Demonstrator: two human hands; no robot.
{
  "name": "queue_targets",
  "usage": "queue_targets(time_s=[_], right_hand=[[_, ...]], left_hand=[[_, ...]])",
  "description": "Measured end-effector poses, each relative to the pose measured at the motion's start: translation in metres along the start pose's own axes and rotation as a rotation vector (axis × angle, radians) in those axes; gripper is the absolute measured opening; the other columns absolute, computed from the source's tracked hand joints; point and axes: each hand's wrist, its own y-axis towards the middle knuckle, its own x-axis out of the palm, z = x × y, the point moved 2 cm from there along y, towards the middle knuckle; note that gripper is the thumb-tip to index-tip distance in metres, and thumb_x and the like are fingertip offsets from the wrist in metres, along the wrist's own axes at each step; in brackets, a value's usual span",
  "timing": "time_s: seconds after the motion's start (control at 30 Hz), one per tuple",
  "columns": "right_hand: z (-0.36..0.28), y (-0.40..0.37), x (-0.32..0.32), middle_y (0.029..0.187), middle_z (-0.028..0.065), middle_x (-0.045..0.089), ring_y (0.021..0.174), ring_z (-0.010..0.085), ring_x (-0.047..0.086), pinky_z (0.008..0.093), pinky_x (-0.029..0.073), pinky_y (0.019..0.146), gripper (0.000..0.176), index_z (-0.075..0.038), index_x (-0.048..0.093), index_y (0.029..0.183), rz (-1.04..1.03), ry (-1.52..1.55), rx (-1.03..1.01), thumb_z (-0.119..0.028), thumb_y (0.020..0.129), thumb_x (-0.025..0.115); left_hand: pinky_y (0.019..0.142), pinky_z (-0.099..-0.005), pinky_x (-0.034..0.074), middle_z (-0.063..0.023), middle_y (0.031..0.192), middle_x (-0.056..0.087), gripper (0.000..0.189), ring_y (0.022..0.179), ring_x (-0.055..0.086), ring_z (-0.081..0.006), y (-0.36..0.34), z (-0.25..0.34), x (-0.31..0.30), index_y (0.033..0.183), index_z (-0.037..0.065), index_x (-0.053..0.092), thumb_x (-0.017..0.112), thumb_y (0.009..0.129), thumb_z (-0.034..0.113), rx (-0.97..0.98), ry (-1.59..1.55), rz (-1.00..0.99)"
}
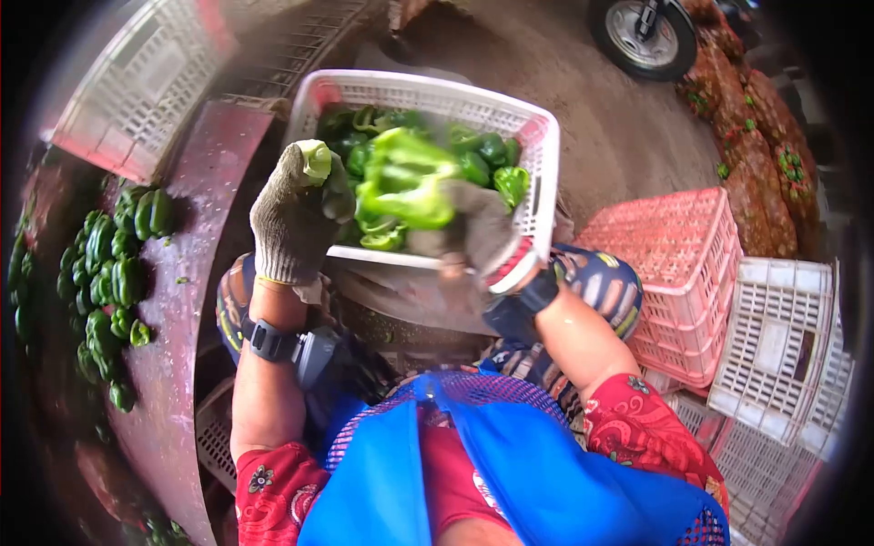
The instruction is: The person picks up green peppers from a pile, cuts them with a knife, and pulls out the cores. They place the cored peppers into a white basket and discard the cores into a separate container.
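Note:
My left hand (296,218), in a knitted work glove, is closed around a pale green pepper piece (316,160) that pokes out at the top of the fist. Motion smears my gloved right hand (482,223), whose fingers lie against a large bright green pepper (405,177). That pepper looks cut open and hollow, and it is blurred too. Both hands are over the near side of a white plastic crate (437,91). Inside the crate lie several dark green peppers (473,168) and lighter ones (382,238).
Left of me, a reddish board (168,364) carries a pile of green peppers (114,273). A white and pink crate (137,91) stands beyond. To my right are stacked pink crates (660,282) and white crates (774,337). Full sacks (756,173) and a wheel (645,36) are farther back.

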Motion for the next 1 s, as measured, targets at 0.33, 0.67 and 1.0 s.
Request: queue_targets(time_s=[0.33, 0.67, 1.0], right_hand=[[-0.064, -0.002, -0.043, 0.091, 0.0145, 0.07, 0.077, 0.0225, 0.068, 0.0376, 0.055, 0.068, 0.055, 0.0, 0.061, 0.133, 0.788, -1.369, 0.059, -0.031, 0.09, 0.075], [-0.034, 0.026, -0.026, 0.09, 0.0041, 0.067, 0.066, 0.0107, 0.058, 0.0271, 0.048, 0.057, 0.053, 0.002, 0.062, 0.135, 0.615, -1.01, -0.068, -0.03, 0.094, 0.069], [-0.034, 0.047, -0.028, 0.09, 0.0009, 0.066, 0.065, 0.0092, 0.056, 0.0245, 0.049, 0.059, 0.04, -0.004, 0.066, 0.129, 0.758, -0.755, -0.194, -0.029, 0.098, 0.07]], left_hand=[[0.083, -0.0432, 0.057, -0.018, 0.092, 0.076, 0.048, 0.091, 0.074, -0.0307, -0.246, 0.151, -0.057, 0.105, 0.007, 0.076, 0.069, 0.088, 0.051, -1.102, 2.092, 0.514], [0.095, -0.0467, 0.053, -0.0253, 0.117, 0.073, 0.057, 0.111, 0.07, -0.0421, -0.243, 0.218, -0.272, 0.124, 0.007, 0.066, 0.071, 0.091, 0.053, -0.154, 1.777, 1.603], [0.077, -0.0285, 0.056, -0.0068, 0.106, 0.071, 0.043, 0.088, 0.068, -0.0123, -0.077, 0.137, -0.053, 0.127, 0.0, 0.066, 0.074, 0.097, 0.029, -0.097, 0.883, 0.404]])
